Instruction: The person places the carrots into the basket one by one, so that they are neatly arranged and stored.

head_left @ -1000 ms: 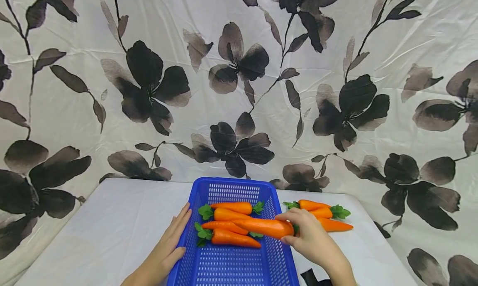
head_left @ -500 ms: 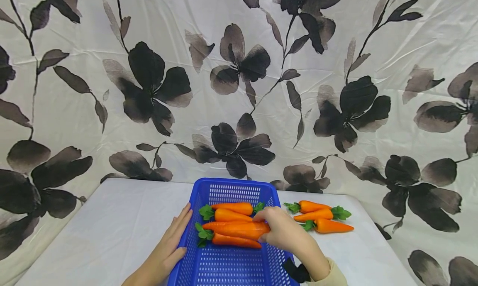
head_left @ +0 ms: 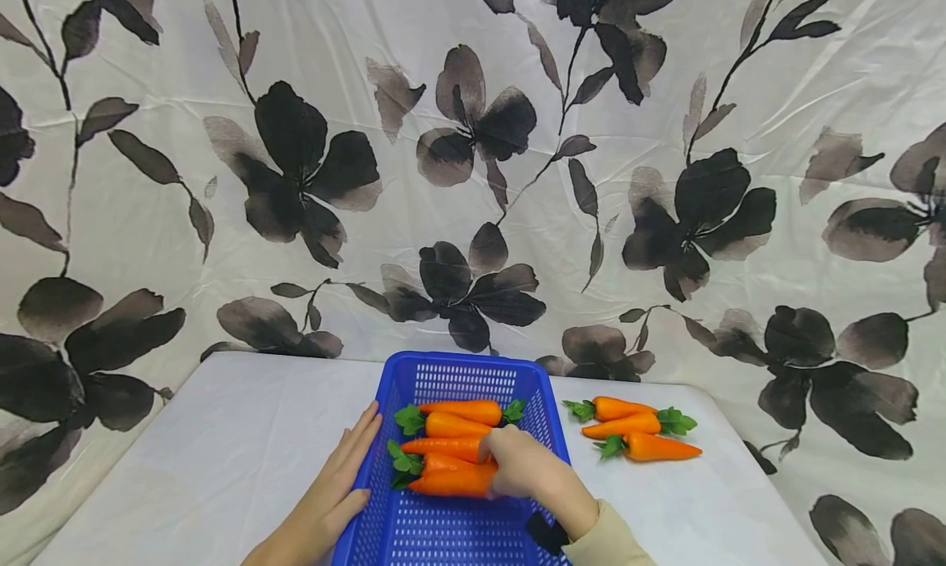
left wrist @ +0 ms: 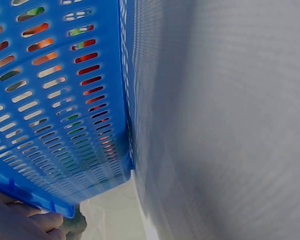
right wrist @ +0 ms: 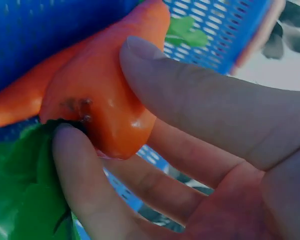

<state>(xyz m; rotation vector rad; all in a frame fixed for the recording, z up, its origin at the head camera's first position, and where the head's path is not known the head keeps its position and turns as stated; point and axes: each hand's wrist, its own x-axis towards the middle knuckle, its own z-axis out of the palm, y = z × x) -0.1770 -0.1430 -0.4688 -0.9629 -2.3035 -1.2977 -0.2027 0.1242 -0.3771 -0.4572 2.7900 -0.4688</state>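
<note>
In the head view, your right hand [head_left: 525,469] reaches into the blue basket [head_left: 461,356] and grips the held carrot [head_left: 451,482] at its thick end, the tip turned toward your left hand [head_left: 332,484]. That hand is well apart from the right, its fingers extended against the basket's outer side. Just beyond the held carrot, four other carrots [head_left: 454,425] lie inside; to the right of your right hand, three loose carrots [head_left: 661,448] lie on the desk [head_left: 296,402]. You seem to be laying this one into the row

In the left wrist view, orange and green show through the slots beside your left hand; you cannot tell how firmly it steadies the rim

In the right wrist view, your thumb presses the held carrot's side, a fingertip by the green leaves [right wrist: 19,185]. Next likely calls for loosening that pinch without dragging its neighbours
</note>
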